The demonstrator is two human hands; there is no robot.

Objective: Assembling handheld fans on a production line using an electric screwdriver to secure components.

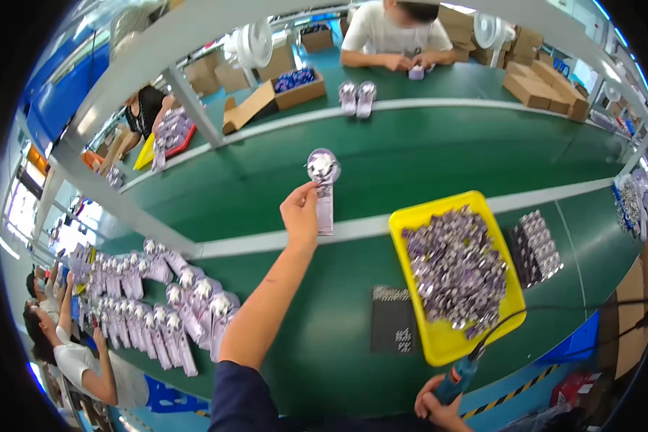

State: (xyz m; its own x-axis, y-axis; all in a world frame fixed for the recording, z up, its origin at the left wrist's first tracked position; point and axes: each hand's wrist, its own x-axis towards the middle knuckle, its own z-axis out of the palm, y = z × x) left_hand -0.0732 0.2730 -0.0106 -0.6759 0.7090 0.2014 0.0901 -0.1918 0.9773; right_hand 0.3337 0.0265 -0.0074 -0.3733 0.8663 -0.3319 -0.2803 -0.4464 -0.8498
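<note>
My left hand reaches far forward, thumb and fingers pinched on a lavender plastic piece with a round head and a long flat handle. A shiny silver star-like shape sits in the middle of the round head. The piece is over the green conveyor belt, its handle end by the pale rail. At the lower right, my right hand is wrapped round a teal electric screwdriver with a dark cord. Above the screwdriver's tip lies a yellow tray, heaped with small shiny silver-lavender parts.
Rows of similar lavender pieces lie left of my forearm. A black screw holder and a dark stack of silver parts flank the tray. Across the belt, a co-worker handles a small piece near an open carton. Other people sit at left.
</note>
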